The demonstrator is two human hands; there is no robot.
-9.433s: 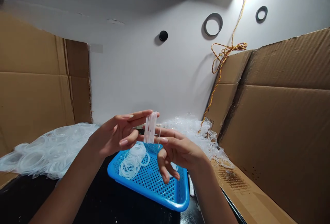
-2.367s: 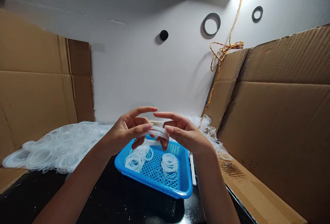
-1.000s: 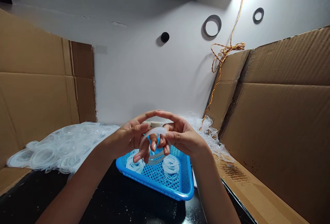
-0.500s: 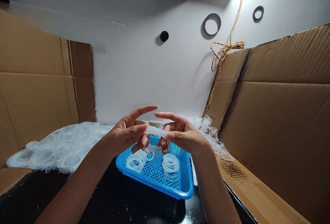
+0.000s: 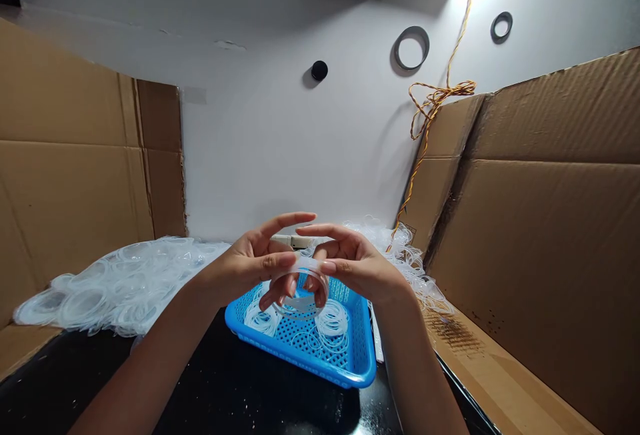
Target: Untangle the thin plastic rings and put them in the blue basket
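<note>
Small workshop or hand-sorting station, as seen from my place at a glossy black worktop (image 5: pixel 215 381) scattered with pale specks; the larger premises cannot be determined from my view. The workshop character is indicated by the bulk heaps of translucent rings (image 5: pixel 120 288) to my left and right, and by the perforated blue basket (image 5: pixel 300 353) holding smaller ring piles (image 5: pixel 331 321) before me. Worn cardboard panels (image 5: pixel 545 235) flank my position, and a twisted orange cord (image 5: pixel 414 178) runs down the plain pale wall (image 5: pixel 285 141).

Your single head-worn view looks forward and down, with both hands (image 5: pixel 250 265) close, lower centre.
</note>
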